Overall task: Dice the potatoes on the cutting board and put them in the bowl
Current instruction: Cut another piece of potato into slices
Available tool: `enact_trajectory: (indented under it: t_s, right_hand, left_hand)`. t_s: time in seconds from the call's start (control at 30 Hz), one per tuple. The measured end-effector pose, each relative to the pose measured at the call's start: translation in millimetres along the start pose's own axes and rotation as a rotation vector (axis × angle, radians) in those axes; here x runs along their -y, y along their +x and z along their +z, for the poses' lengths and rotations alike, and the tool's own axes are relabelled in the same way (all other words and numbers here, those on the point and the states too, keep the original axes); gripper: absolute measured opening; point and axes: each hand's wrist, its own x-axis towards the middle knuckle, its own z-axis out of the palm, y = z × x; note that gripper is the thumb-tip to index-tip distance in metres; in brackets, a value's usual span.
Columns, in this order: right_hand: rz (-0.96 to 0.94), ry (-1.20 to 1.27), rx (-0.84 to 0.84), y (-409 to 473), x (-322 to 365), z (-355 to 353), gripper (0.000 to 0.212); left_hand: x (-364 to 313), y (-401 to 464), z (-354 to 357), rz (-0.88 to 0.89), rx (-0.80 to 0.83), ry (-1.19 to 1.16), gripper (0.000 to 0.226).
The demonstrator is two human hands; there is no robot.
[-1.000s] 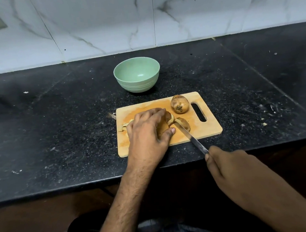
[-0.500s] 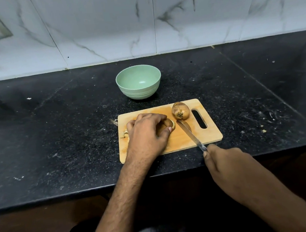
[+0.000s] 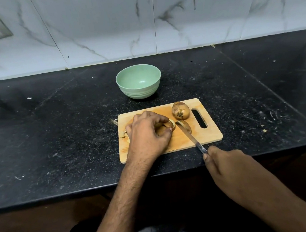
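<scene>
Nearest us, our right hand (image 3: 230, 166) grips the handle of the knife (image 3: 189, 136), fingers wrapped round it, the blade reaching up over the wooden cutting board (image 3: 209, 135). A second ago the blade lay lower beside the cut piece; now its tip sits in the gap between the cut-off slice (image 3: 185, 126) and the potato piece (image 3: 169, 125) that our left hand (image 3: 146, 134) pinches with curled fingers. We judge the next cut is being lined up, so dicing is barely begun. Pale offcuts (image 3: 123, 134) lie at the board's left edge. Beyond, a whole potato (image 3: 180, 110) waits untouched. Farther back on the black worktop (image 3: 58, 122), the green bowl (image 3: 139, 91) stands empty.
</scene>
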Motion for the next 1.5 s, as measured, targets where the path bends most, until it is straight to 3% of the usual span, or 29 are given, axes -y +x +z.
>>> enact_trajectory:
  t_s: [0.33,0.53,0.93,1.33,1.5]
  right_hand:
    - [-0.016,0.008,-0.016,-2,1,-2,0.032]
    - [-0.028,0.009,-0.02,-4,2,-6,0.031]
    - [-0.064,0.075,-0.027,-11,4,-10,0.035]
    - [-0.075,0.091,0.011,-17,1,-9,0.035]
    - [-0.06,0.071,0.01,-18,0,-9,0.035]
  left_hand:
    - [-2,0,-1,0.065,0.071,0.072,0.022]
    - [-3,5,-7,0.074,0.082,0.126,0.033]
    - [0,-33,-12,0.097,-0.04,0.014,0.031]
    - [1,-34,-6,0.232,-0.013,0.226,0.024]
    - [6,-27,-5,0.258,-0.004,0.133,0.019]
